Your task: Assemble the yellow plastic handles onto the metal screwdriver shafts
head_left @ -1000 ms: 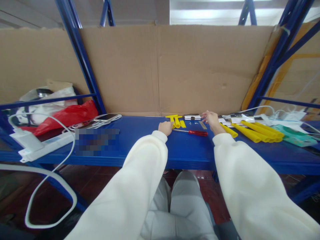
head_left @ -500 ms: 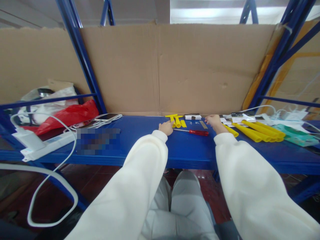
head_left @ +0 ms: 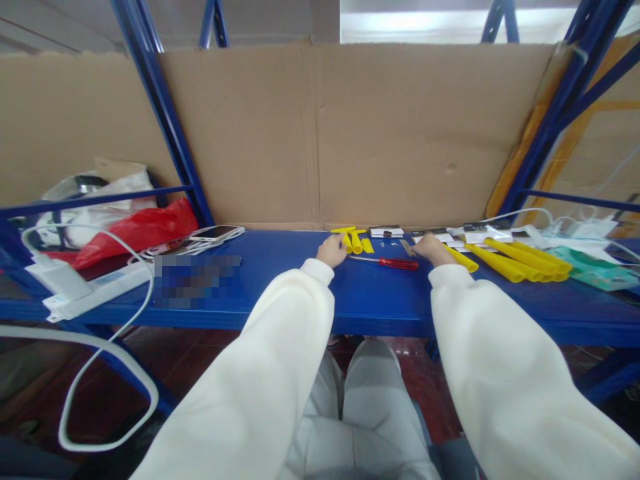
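Observation:
My left hand (head_left: 331,251), fingers curled, is at the left end of a group of yellow plastic pieces. Its fingertips meet a T-shaped yellow piece (head_left: 345,232); what they grip, if anything, is hidden. A second T-shaped yellow piece (head_left: 356,243) and a small flat yellow piece (head_left: 367,245) lie just right of it. My right hand (head_left: 431,249) pinches the edge of a small flat metal strip (head_left: 407,247) on the table. Between my hands lie a screwdriver with a red handle (head_left: 399,264) and a few tiny light bits (head_left: 389,245), too small to name.
Several long yellow tubular handles (head_left: 520,261) lie on the right of the blue table (head_left: 280,293), beside a green packet (head_left: 595,268). White boxes (head_left: 387,231) stand along the cardboard wall (head_left: 380,133). A phone (head_left: 216,232), red bag (head_left: 140,230) and power strip (head_left: 100,288) are left.
My right hand has come down towards me, onto the metal strip, uncovering a white box behind it. My left hand's fingers have curled in beside the yellow piece.

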A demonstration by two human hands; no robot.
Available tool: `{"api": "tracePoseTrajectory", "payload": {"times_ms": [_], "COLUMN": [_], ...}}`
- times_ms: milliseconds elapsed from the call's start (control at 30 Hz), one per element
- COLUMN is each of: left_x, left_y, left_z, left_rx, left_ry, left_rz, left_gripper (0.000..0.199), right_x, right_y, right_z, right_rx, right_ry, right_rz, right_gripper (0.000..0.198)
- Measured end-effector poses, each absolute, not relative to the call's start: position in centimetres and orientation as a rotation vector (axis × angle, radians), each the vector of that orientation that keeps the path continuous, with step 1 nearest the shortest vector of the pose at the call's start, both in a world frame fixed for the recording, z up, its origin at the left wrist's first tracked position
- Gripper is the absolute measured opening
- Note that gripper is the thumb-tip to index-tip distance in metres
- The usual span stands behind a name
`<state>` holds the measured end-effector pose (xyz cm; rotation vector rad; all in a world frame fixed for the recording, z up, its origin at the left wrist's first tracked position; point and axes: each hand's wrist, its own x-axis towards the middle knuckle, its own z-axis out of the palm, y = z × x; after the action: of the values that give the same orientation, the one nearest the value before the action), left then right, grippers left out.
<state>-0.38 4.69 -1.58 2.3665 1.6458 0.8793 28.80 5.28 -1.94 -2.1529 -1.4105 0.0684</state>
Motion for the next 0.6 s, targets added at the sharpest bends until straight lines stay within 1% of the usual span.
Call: {"api": "tracePoseTrajectory", "payload": {"times_ms": [100, 200, 467, 600], "left_x": [-0.4, -0.5, -0.6, -0.6], "left_y": [4.6, 4.4, 4.4, 4.5], "left_z": [-1.5, -1.4, -1.4, -1.4], "left_rx": [2.350, 2.344, 2.352, 2.364], "left_ry": [1.654, 1.651, 1.640, 1.640], "left_rz": [0.910, 0.933, 0.961, 0.961], "left_gripper": [0.048, 0.048, 0.051, 0.051], "right_x": [28.2, 27.6, 27.3, 27.4], "right_y": [5.1, 4.8, 4.9, 5.2], "right_z": [-1.8, -1.5, -1.3, -1.5], "right_rx": [-2.364, -2.402, -2.416, -2.347], "right_ry": [-1.432, -1.494, -1.574, -1.664], "right_rz": [0.042, 0.008, -0.005, -0.030], "right_gripper": [0.036, 0.039, 0.032, 0.020]}}
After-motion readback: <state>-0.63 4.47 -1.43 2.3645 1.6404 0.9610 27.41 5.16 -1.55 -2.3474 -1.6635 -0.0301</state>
